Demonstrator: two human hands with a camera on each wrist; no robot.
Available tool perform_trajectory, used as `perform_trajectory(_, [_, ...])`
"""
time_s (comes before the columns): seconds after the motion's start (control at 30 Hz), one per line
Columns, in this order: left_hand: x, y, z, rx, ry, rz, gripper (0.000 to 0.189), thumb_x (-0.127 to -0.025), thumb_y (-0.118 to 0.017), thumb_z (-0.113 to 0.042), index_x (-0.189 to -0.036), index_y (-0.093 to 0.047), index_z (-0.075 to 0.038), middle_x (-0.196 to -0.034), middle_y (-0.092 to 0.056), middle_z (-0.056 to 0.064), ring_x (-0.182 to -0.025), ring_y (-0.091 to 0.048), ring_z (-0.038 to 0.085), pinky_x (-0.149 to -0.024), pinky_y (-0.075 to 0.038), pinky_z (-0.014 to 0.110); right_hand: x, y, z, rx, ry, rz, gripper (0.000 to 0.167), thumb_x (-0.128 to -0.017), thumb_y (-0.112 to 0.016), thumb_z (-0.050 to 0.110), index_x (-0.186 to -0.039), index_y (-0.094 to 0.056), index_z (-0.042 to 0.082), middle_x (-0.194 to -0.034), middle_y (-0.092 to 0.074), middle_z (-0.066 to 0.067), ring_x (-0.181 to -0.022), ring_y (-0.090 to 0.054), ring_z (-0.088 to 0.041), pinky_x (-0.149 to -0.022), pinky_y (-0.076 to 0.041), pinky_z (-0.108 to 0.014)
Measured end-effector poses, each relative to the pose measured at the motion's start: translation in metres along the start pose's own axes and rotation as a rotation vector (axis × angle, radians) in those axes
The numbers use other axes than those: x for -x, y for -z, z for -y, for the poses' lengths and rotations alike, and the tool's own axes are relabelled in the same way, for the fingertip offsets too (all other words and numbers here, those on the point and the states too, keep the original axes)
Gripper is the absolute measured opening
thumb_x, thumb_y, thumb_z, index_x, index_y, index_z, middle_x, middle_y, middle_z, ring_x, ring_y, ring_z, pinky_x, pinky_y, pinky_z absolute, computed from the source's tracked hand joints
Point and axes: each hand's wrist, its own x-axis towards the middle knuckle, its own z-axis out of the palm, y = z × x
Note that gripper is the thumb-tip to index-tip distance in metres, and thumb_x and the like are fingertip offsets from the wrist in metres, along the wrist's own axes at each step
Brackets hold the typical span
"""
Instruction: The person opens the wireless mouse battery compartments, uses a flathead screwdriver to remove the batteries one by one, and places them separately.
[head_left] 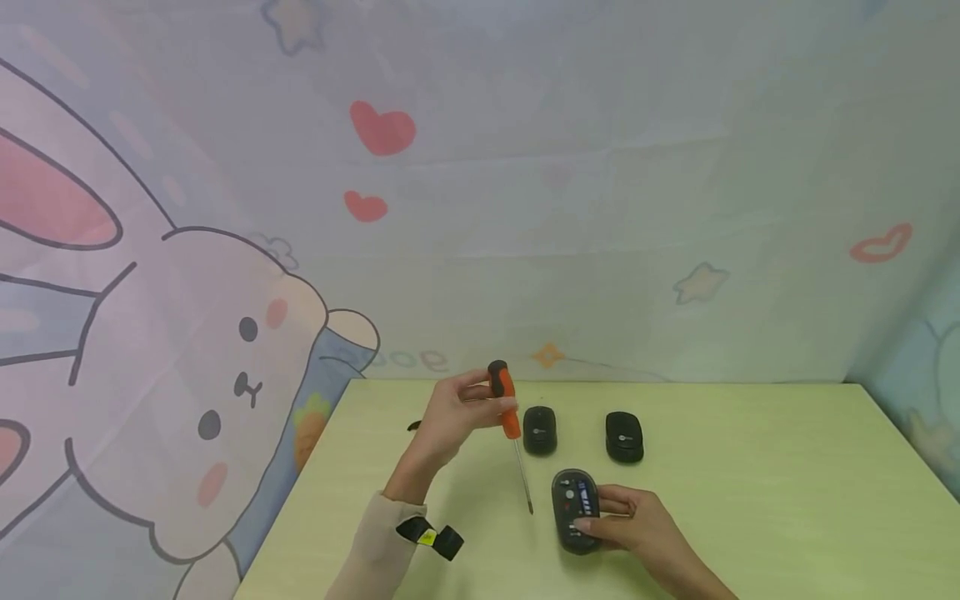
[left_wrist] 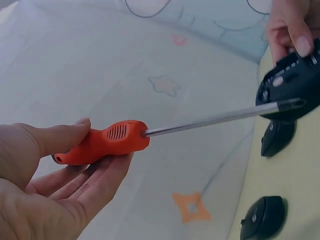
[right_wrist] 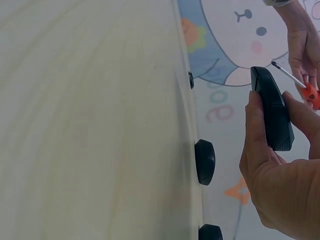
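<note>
An orange-and-black screwdriver [head_left: 507,408] is pinched by its handle between the thumb and fingers of my left hand [head_left: 457,414]. Its metal shaft slants down, the tip a little left of a black computer mouse [head_left: 576,508]. My right hand [head_left: 633,527] grips that mouse by its sides, underside turned up toward the head camera. In the left wrist view the screwdriver handle [left_wrist: 112,142] lies across the fingers. The right wrist view shows the held mouse [right_wrist: 272,107] edge-on, raised off the table.
Two more black mice stand on the pale yellow table [head_left: 765,483]: one mouse [head_left: 540,431] behind the screwdriver, another mouse [head_left: 625,437] farther right. A small dark object [head_left: 414,426] is partly hidden behind my left hand. A printed cloth [head_left: 562,208] hangs behind the table.
</note>
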Motion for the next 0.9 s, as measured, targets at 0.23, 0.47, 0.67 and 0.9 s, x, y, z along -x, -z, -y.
perform_trajectory(0.23, [0.006,-0.015,-0.014,-0.020,-0.022,0.009,0.056,-0.087,-0.087,-0.011,-0.138,-0.065,-0.009,-0.124,-0.076,0.018,-0.108,-0.079,0.028,-0.099,-0.064,0.042,-0.006,0.000,-0.001,0.009,-0.025,-0.006,0.077,-0.086,-0.089,0.028,-0.144,-0.055,-0.009,-0.132,-0.071,-0.024,-0.105,-0.078,-0.022,-0.085,-0.068,-0.038])
perform_trajectory(0.47, [0.012,-0.029,-0.027,-0.148,-0.083,-0.021,0.055,-0.085,-0.089,-0.021,-0.136,-0.068,-0.019,-0.128,-0.075,0.010,-0.116,-0.076,0.029,-0.102,-0.062,0.046,-0.003,0.001,-0.001,0.008,-0.019,-0.003,0.076,-0.088,-0.087,0.027,-0.145,-0.053,-0.010,-0.133,-0.070,-0.025,-0.105,-0.078,-0.023,-0.085,-0.068,-0.038])
perform_trajectory(0.67, [0.020,-0.041,-0.030,-0.201,-0.209,-0.002,0.038,-0.086,-0.088,-0.020,-0.123,-0.077,-0.020,-0.112,-0.081,0.006,-0.106,-0.078,0.021,-0.097,-0.063,0.043,-0.003,0.001,-0.001,0.003,-0.019,0.002,0.077,-0.088,-0.087,0.026,-0.146,-0.052,-0.011,-0.133,-0.070,-0.025,-0.105,-0.077,-0.022,-0.085,-0.068,-0.038])
perform_trajectory(0.9, [0.033,-0.057,-0.027,-0.114,-0.300,0.028,0.028,-0.084,-0.089,-0.011,-0.110,-0.078,-0.014,-0.099,-0.079,0.014,-0.098,-0.078,0.020,-0.085,-0.068,0.033,-0.003,0.003,0.000,-0.039,0.001,0.011,0.077,-0.088,-0.087,0.024,-0.146,-0.052,-0.012,-0.130,-0.072,-0.023,-0.105,-0.077,-0.022,-0.085,-0.068,-0.037])
